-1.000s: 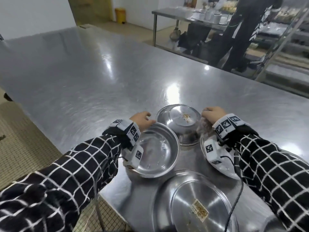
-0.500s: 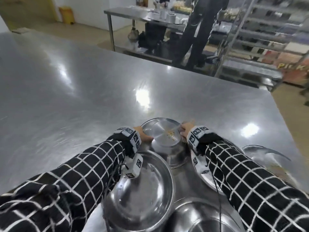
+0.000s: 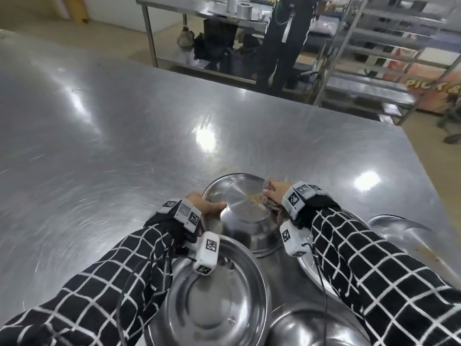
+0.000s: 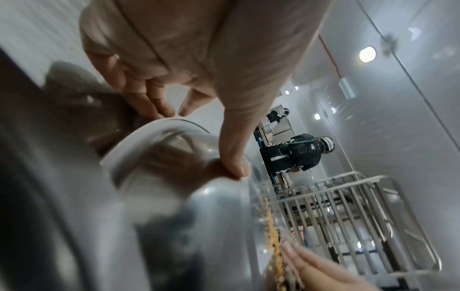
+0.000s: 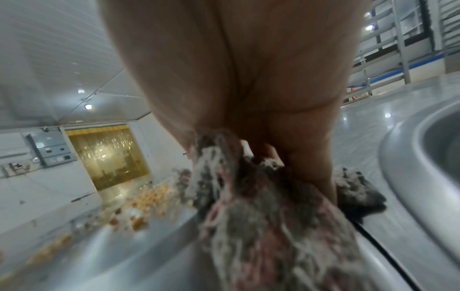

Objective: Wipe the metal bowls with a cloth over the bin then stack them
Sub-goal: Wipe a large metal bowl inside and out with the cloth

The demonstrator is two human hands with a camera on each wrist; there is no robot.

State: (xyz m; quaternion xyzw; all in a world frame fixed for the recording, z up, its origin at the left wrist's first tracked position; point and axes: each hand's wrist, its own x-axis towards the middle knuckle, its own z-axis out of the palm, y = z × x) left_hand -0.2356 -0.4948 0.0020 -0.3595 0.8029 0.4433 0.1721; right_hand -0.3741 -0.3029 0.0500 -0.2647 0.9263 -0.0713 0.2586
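A metal bowl [image 3: 243, 208] stands mid-table with orange crumbs [image 3: 253, 197] on its flat upturned face. My left hand [image 3: 207, 208] grips its left edge: the thumb [image 4: 234, 157] lies over the rim [image 4: 161, 137] and the fingers curl down the outside. My right hand [image 3: 274, 193] holds a grey-pink cloth [image 3: 273, 211] bunched against the bowl's right side. In the right wrist view the cloth [image 5: 261, 206] hangs from the curled fingers just beside the crumbs [image 5: 141, 200]. No bin is in view.
More metal bowls crowd the near table edge: one under my left wrist [image 3: 214, 295], one at the bottom [image 3: 306, 328], one under my right forearm [image 3: 321, 273] and one at far right [image 3: 399, 228]. The steel table [image 3: 124, 146] stretches far and left. A person [image 3: 282, 41] stands by shelving [image 3: 374, 58] beyond.
My left hand has left the near bowl's rim and taken the crumbed bowl's left edge. My right hand has brought the cloth onto that bowl's right side. The head view has swung right.
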